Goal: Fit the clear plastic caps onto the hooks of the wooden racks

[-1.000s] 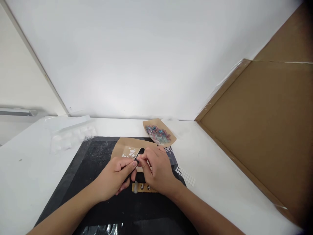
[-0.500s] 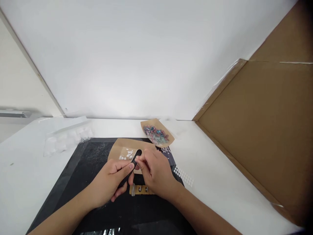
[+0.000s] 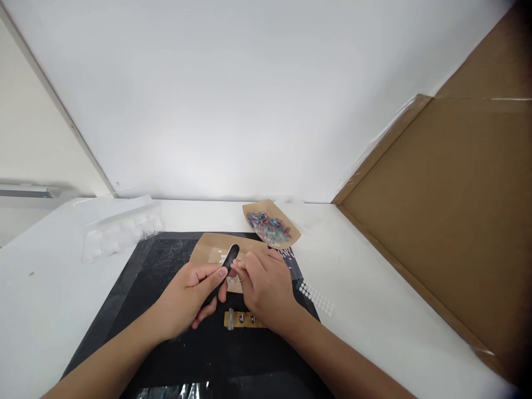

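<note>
My left hand (image 3: 191,296) is closed around a black nail file (image 3: 231,256), held at a slant with its rounded end pointing up and away. Close against the file's edge, my right hand (image 3: 268,285) pinches with thumb and forefinger; whatever sits between those fingertips is too small to make out. Below the hands lies a tan strip (image 3: 260,322) with shiny round metal studs (image 3: 241,318) and a clear piece (image 3: 231,320) standing at its left end. Behind them, small white pieces (image 3: 220,254) rest on a brown paper packet (image 3: 202,249), partly covered by my hands.
A packet of colourful nail-like pieces (image 3: 270,227) lies at the back. White adhesive tabs (image 3: 316,298) sit right of the black mat (image 3: 166,266). A clear tray (image 3: 120,233) stands back left on the white table (image 3: 50,293). Brown cardboard (image 3: 436,221) rises at right.
The view has shifted slightly, moving the table items a little rightward. My left hand still holds the file, which now stands somewhat higher; the right hand keeps its pinch beside it.
</note>
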A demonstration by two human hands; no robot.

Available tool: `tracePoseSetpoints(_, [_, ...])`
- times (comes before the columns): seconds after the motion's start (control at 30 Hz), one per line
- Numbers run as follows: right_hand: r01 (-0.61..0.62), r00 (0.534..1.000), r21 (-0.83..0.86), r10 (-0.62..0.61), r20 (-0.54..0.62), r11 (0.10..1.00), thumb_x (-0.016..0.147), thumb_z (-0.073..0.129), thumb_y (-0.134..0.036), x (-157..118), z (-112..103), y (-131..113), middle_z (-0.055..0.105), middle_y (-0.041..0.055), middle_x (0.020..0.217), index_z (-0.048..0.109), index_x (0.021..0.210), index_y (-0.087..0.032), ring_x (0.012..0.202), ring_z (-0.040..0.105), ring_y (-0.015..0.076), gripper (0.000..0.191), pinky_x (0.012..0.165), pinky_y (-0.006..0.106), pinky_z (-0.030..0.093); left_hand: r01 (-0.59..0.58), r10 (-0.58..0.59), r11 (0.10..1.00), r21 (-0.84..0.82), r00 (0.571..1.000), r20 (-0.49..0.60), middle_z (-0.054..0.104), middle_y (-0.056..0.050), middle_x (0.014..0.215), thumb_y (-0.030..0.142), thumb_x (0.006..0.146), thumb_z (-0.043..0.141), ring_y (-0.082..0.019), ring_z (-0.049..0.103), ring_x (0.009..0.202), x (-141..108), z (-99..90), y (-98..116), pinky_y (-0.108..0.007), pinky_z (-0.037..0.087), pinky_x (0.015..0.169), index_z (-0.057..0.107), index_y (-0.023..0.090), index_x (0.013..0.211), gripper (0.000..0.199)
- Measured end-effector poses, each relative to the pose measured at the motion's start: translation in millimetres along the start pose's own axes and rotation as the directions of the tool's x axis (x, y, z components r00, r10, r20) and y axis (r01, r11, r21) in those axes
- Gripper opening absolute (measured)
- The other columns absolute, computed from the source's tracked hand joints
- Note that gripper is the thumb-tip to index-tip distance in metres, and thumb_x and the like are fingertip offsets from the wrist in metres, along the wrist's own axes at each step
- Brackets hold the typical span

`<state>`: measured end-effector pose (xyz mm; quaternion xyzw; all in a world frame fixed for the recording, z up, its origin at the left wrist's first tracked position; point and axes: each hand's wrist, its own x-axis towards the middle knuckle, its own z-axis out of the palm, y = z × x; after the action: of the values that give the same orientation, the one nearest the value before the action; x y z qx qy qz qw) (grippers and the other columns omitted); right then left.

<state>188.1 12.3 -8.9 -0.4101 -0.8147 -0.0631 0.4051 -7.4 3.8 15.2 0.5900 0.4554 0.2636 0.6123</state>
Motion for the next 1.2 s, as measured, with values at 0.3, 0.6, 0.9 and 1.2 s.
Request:
tracePoseSetpoints(0.3, [0.0, 0.999, 0.107, -0.005, 0.047, 0.994, 0.106, 0.049, -0.018, -2, -2, 2, 0.062, 0.0002, 0.073, 0.052, 0.083, -0.021, 0.067, 0.055, 0.0164, 0.024, 0.073, 0.034, 0.036, 0.031, -0.031, 0.999, 0.006, 0.999, 0.016, 0.043, 0.006, 0.038, 0.07, 0.095, 0.051, -0.006, 0.034, 0.031, -2, 1.8, 1, -0.015, 0.029, 0.033, 0.059, 0.017, 0.073, 0.058])
tracePoseSetpoints(0.6, [0.025, 0.999, 0.075, -0.027, 0.028, 0.997, 0.106, 0.05, -0.017, 0, -2, 4, 0.063, -0.0001, 0.075, 0.052, 0.084, -0.021, 0.069, 0.057, 0.0159, 0.022, 0.073, 0.035, 0.035, 0.015, -0.015, 0.999, 0.038, 1.0, 0.003, 0.043, 0.007, 0.038, 0.069, 0.097, 0.048, -0.006, 0.034, 0.031, -1, 2.4, -2, -0.015, 0.026, 0.035, 0.058, 0.017, 0.074, 0.057])
tracePoseSetpoints(0.9, [-0.001, 0.998, 0.125, 0.008, -0.057, 0.992, 0.104, 0.054, -0.017, -2, -5, 18, 0.06, -0.0018, 0.073, 0.053, 0.087, -0.022, 0.067, 0.054, 0.016, 0.017, 0.072, 0.035, 0.037, -0.071, 0.081, 0.985, 0.158, 0.995, -0.062, 0.041, 0.007, 0.047, 0.064, 0.103, 0.044, -0.009, 0.037, 0.04, -3, 2.9, -7, -0.018, 0.031, 0.041, 0.057, 0.019, 0.077, 0.053])
tracePoseSetpoints(1.2, [-0.106, 0.981, 0.229, 0.14, -0.135, 0.968, 0.103, 0.056, -0.02, -3, -9, 22, 0.056, -0.0011, 0.076, 0.057, 0.095, -0.023, 0.069, 0.054, 0.017, 0.009, 0.069, 0.034, 0.041, -0.281, 0.432, 0.788, 0.548, 0.886, -0.167, 0.074, -0.006, 0.107, 0.04, 0.111, 0.038, -0.023, 0.066, 0.102, 4, -2.0, 1, -0.031, 0.049, 0.095, 0.071, 0.022, 0.107, 0.037])
